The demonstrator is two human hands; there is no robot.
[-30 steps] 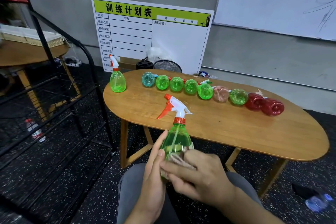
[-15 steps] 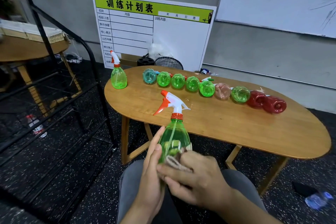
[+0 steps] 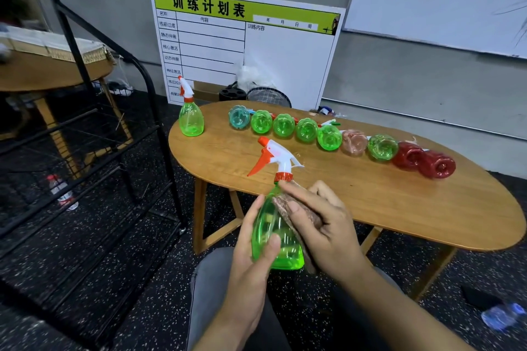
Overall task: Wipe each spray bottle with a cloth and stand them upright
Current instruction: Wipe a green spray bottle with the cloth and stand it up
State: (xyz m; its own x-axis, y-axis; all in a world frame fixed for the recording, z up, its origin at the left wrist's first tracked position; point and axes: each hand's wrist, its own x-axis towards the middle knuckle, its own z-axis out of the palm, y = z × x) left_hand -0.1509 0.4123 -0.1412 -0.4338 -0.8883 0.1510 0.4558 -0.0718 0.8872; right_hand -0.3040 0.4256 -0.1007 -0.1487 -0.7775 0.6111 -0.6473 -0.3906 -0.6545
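My left hand (image 3: 251,248) grips a green spray bottle (image 3: 271,239) with a white and orange trigger head, held upright over my lap in front of the table. My right hand (image 3: 322,225) presses a brownish cloth (image 3: 288,208) against the bottle's upper right side, fingers reaching to its neck. One green spray bottle (image 3: 190,120) stands upright at the table's far left. A row of several bottles lies on its side across the wooden table (image 3: 370,202): a teal one (image 3: 239,117), green ones (image 3: 306,129), a pink one (image 3: 354,142) and two red ones (image 3: 436,165).
A black metal rack (image 3: 94,134) stands left of the table. A printed schedule board (image 3: 245,45) leans on the wall behind. Water bottles lie on the floor at left (image 3: 61,192) and lower right (image 3: 503,316). My grey-trousered knees sit below the hands.
My right hand slid the cloth up from the bottle's lower body to its shoulder and neck. The bottle tilted slightly and its base now shows below my hands.
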